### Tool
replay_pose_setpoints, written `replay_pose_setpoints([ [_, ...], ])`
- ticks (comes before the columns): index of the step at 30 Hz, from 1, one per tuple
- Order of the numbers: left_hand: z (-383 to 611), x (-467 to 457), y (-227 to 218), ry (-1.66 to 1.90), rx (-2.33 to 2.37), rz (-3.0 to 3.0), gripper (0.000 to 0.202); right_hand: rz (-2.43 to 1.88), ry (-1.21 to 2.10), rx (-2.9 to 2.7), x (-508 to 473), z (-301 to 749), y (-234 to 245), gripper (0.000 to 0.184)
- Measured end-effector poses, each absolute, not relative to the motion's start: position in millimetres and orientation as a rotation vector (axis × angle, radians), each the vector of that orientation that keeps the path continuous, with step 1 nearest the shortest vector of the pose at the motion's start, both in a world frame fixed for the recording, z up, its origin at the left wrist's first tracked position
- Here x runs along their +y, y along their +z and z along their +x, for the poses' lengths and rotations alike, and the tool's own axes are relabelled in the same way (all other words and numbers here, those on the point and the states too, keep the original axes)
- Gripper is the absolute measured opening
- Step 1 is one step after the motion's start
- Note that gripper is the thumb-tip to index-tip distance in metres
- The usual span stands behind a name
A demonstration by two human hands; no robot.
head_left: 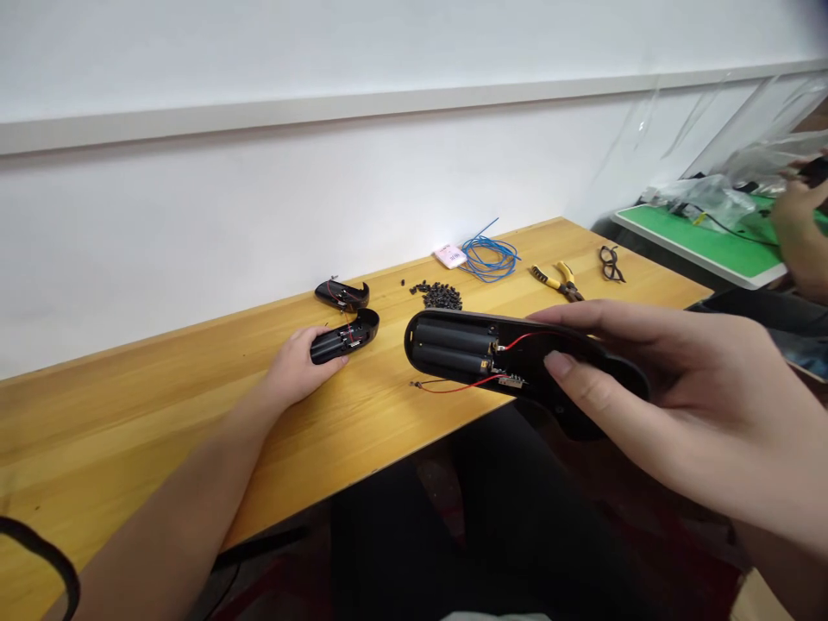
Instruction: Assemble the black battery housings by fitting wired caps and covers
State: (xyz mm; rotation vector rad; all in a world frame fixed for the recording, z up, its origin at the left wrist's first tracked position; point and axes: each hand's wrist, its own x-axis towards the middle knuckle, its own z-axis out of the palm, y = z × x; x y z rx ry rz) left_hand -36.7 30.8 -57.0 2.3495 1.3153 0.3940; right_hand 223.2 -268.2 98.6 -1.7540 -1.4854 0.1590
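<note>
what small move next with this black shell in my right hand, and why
Probably tuck the loose red wire back inside the black battery shell held in your right hand. It trails out past the shell's edge from beside the small circuit board, so it seems likely to get pinched or snagged there.

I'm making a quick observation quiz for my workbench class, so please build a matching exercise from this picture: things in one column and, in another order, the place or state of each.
Things
1. Right hand
2. Left hand
3. Coil of blue wire
4. Yellow-handled pliers

Places or states
A. Lies on the wooden table, to the right of the wire coil
B. Holds up a black housing with red wires showing
C. Lies beside a pink packet
D. Grips a second black housing on the table

Pairs: 1-B, 2-D, 3-C, 4-A
</note>
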Motion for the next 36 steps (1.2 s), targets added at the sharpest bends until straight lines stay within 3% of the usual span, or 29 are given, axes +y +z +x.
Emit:
replay_pose_setpoints([
  [4, -37, 33, -58, 0.392, 1.307, 2.348, 0.070, -1.697, 0.367, -1.396, -269, 226, 94, 0.024],
  [11, -36, 30, -55, 0.373, 1.282, 2.358, 0.069, -1.261, 1.463, -0.705, -256, 239, 73, 0.032],
  [17, -37, 30, -55, 0.406, 1.304, 2.317, 0.063, -0.700, 1.822, -0.399, -249, 233, 11, 0.032],
  [22, -36, 29, -52, 0.376, 1.323, 2.309, 0.068, -0.358, 1.803, -0.301, -238, 208, -41, 0.037],
  [29, -37, 29, -54, 0.380, 1.292, 2.313, 0.072, -0.477, 1.649, -0.116, -235, 203, -40, 0.038],
  [33, -37, 26, -53, 0.382, 1.280, 2.260, 0.072, -0.760, 1.300, -0.034, -284, 265, -43, 0.035],
  [36, -36, 24, -52, 0.362, 1.226, 2.259, 0.070, -1.177, 0.933, -0.224, -334, 332, -59, 0.010],
])
